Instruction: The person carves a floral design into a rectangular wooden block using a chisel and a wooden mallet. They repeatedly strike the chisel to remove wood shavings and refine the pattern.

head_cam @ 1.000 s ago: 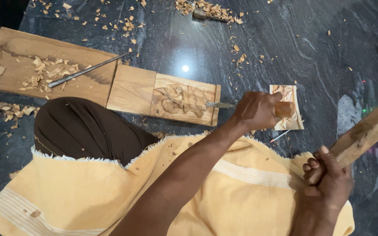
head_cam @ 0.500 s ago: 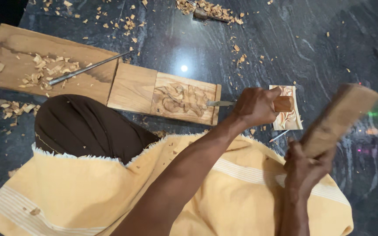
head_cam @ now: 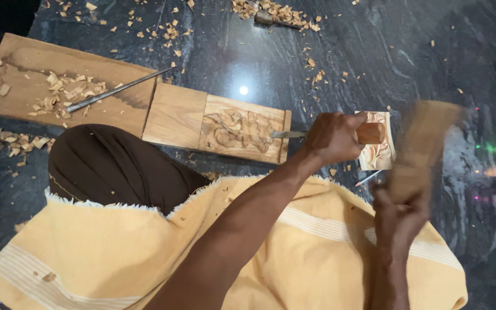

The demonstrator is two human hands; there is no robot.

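Observation:
My left hand [head_cam: 331,139] is shut on a chisel with a wooden handle [head_cam: 370,133]. Its metal blade [head_cam: 287,134] rests against the right edge of a carved wooden panel [head_cam: 239,129] lying on the dark stone floor. My right hand [head_cam: 400,215] grips a wooden mallet [head_cam: 423,143], which is blurred with motion and raised just right of the chisel's handle. A small picture card [head_cam: 381,154] lies under the handle, partly hidden by it.
A long plank [head_cam: 30,86] with wood shavings and a thin metal tool [head_cam: 116,90] lies to the left of the panel. Yellow cloth [head_cam: 144,252] and a dark brown cloth [head_cam: 110,166] cover my legs. Wood chips [head_cam: 276,11] are scattered on the floor.
My right hand has swung the mallet from low at the far right up and leftward toward the chisel's handle. My left hand keeps the chisel against the panel.

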